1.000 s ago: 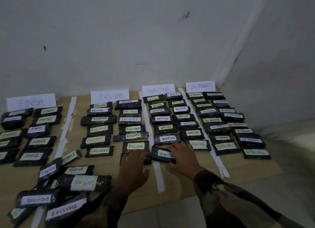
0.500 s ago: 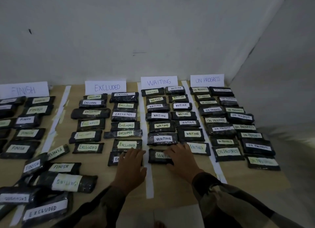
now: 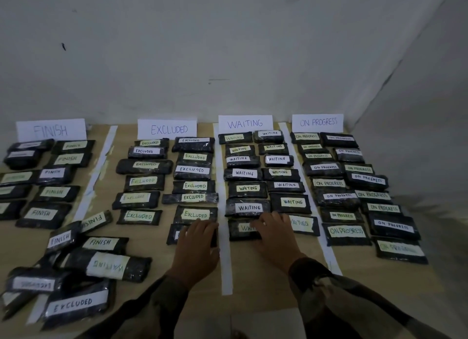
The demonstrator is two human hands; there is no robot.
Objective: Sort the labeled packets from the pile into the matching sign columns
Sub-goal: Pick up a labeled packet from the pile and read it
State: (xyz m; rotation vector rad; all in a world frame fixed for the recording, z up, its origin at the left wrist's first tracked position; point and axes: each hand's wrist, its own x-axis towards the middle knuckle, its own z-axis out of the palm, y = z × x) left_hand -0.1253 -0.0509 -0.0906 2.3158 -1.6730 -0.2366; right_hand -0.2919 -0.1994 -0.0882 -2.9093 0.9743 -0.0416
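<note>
Four white signs stand against the wall: FINISH (image 3: pixel 51 130), EXCLUDED (image 3: pixel 167 129), WAITING (image 3: pixel 245 123) and ON PROGRESS (image 3: pixel 317 122). Rows of dark labelled packets fill the columns below them. My left hand (image 3: pixel 196 250) lies flat, fingers straight, on the nearest packet of the EXCLUDED column (image 3: pixel 174 234), hiding most of its label. My right hand (image 3: pixel 274 236) rests with spread fingers on the nearest WAITING packet (image 3: pixel 240 229). The unsorted pile (image 3: pixel 76 270) lies at the lower left, with FINISH, WAITING and EXCLUDED labels showing.
White tape strips (image 3: pixel 224 237) divide the brown table (image 3: pixel 266 283) into columns. The grey wall (image 3: pixel 228 47) closes the back and the right side. The table's near edge runs just under my sleeves (image 3: pixel 329 300).
The camera has swung a little to the left and moved closer. My right hand has squared the WAITING packet in line with its column. My left hand stays on the EXCLUDED packet.
</note>
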